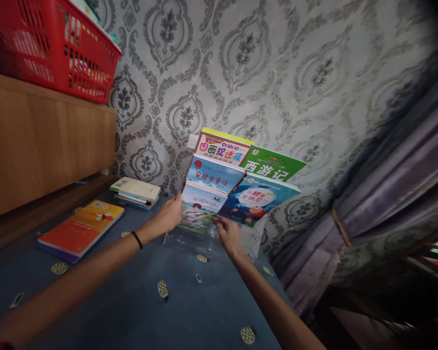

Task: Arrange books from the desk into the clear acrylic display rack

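Observation:
A light-coloured picture book [198,210] with a child on its cover stands at the front of a clear plastic book rack [189,244]. My left hand [172,212] is closed on the book's left edge. At its lower right edge, my right hand [229,236] has curled fingers gripping the corner. Behind it rises a blue book [216,175] with red lettering, and behind that a brown and yellow book [224,147]. To the right, a dark blue book [257,200] leans in front of a green book [275,165].
Left of the rack lie an orange book [83,226] on a purple one and a small stack of books [136,190]. A red basket [91,63] sits on a wooden cabinet [51,146]. A tied curtain [324,248] hangs at right. Blue patterned cloth [131,301] covers the surface.

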A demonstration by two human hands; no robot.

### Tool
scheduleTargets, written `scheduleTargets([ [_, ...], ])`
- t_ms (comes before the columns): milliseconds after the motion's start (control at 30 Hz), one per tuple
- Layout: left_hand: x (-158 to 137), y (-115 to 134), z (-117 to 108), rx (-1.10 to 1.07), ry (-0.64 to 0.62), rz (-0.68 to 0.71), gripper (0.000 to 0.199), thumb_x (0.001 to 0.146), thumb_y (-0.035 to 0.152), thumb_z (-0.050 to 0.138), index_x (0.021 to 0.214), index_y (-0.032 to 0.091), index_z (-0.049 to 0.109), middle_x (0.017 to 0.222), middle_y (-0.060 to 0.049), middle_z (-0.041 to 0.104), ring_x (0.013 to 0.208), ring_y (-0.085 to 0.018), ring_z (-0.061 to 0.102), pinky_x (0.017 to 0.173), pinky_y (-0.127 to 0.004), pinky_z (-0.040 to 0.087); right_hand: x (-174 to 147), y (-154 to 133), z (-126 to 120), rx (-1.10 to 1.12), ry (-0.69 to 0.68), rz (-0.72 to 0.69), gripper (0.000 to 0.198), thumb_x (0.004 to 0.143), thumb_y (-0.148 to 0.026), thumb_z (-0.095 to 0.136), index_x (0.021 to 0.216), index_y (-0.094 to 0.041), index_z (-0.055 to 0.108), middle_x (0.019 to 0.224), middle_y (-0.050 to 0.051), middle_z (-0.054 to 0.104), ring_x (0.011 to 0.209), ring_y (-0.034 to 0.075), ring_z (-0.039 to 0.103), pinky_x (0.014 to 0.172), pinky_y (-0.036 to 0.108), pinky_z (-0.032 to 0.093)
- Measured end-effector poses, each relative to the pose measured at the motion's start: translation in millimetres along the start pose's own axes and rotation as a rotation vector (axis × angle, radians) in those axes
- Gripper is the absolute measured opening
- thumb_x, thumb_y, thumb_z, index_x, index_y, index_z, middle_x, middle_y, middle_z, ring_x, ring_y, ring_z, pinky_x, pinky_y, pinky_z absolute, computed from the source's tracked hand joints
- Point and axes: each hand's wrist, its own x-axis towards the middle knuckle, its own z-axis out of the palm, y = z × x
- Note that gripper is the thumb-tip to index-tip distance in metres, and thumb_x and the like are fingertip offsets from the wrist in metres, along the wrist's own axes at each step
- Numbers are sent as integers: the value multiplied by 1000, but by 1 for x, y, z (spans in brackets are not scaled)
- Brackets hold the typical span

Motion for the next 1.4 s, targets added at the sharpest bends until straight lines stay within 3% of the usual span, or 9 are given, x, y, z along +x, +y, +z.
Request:
scheduleTargets([
  [233,-3,-6,5,-1,8,25,49,87,7,47,135,15,41,126,-15,63,117,-25,61,101,-37,47,2,11,2,73,-11,16,46,81,-19,48,118,-12,73,104,12,79,100,28,75,89,38,57],
  [400,-8,0,5,77,21,-35,47,88,8,47,134,12,40,124,-18,60,114,-27,61,98,-39,47,1,15,6,99,34,-2,44,79,-21,49,116,-16,72,104,12,79,94,27,76,84,37,58],
  [600,-13,7,3,50,-60,-152,31,87,2,46,114,17,46,115,-16,63,107,-26,64,89,-35,47,0,14,9,74,47,-11,45,80,-23,47,118,-14,70,98,12,80,88,27,76,78,36,57],
  [733,-15,9,2,74,-84,-197,31,85,1,45,110,19,44,110,-14,66,104,-25,65,85,-33,47,0,8,8,16,44,1,43,83,-24,47,117,-13,72,101,14,79,94,28,75,83,37,56],
  [933,-13,7,2,90,-117,-202,33,84,5,47,114,18,42,102,-12,68,100,-25,66,83,-32,47,-1,-2,-1,-44,10,-2,41,85,-25,49,117,-15,73,103,12,79,98,28,75,85,35,55],
  [1067,-13,-1,6,57,-70,-184,36,83,8,50,117,20,43,100,-10,68,101,-26,67,87,-35,47,-2,-4,-3,-63,5,0,44,84,-26,48,119,-14,72,102,12,80,96,28,75,84,36,55],
  [1400,-11,-5,4,50,-93,-155,26,87,10,49,111,18,45,93,-10,68,93,-26,67,81,-34,48,-1,2,-1,5,12,-11,45,80,-26,49,117,-14,71,105,14,79,102,29,74,91,40,56],
])
